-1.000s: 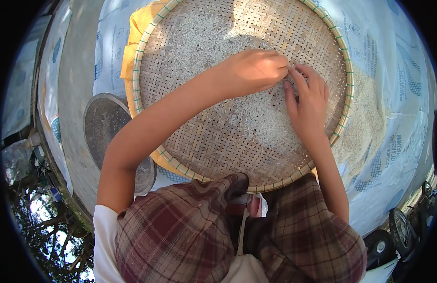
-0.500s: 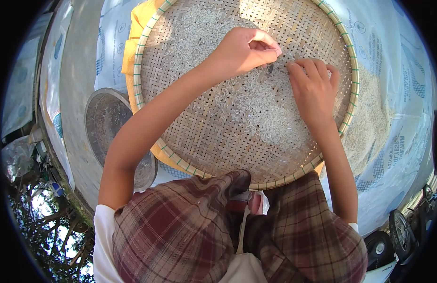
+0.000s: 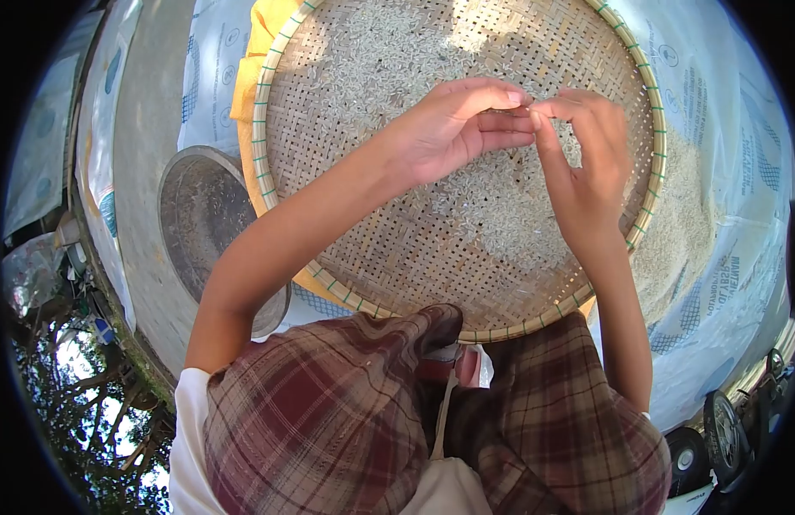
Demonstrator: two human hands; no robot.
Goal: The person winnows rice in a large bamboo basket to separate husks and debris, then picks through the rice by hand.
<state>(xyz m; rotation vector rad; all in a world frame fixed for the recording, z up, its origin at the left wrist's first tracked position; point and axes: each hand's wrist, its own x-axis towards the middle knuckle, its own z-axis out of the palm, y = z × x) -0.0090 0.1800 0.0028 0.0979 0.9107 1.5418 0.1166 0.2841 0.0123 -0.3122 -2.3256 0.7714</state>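
A round woven bamboo tray [image 3: 355, 249] rests at my lap, with a pale rim bound in green. White rice grains [image 3: 500, 210] lie spread over it in two loose patches. Above the tray, my left hand [image 3: 462, 129] is turned palm up, its thumb and fingertips pinched together. My right hand [image 3: 593, 150] meets it there, thumb and forefinger closed at the left fingertips. Whatever lies between the fingers is too small to make out.
A dark metal basin [image 3: 200, 219] with some grains in it stands left of the tray. Orange cloth [image 3: 246, 90] shows under the tray's left edge. To the right, a heap of grain [image 3: 676, 219] lies on printed plastic sheeting [image 3: 749, 257]. Wheels [image 3: 722, 429] are at lower right.
My left hand has turned palm up and shifted slightly right. My right hand has lifted from the rice, and the fingertips of both hands now meet. The view has shifted slightly.
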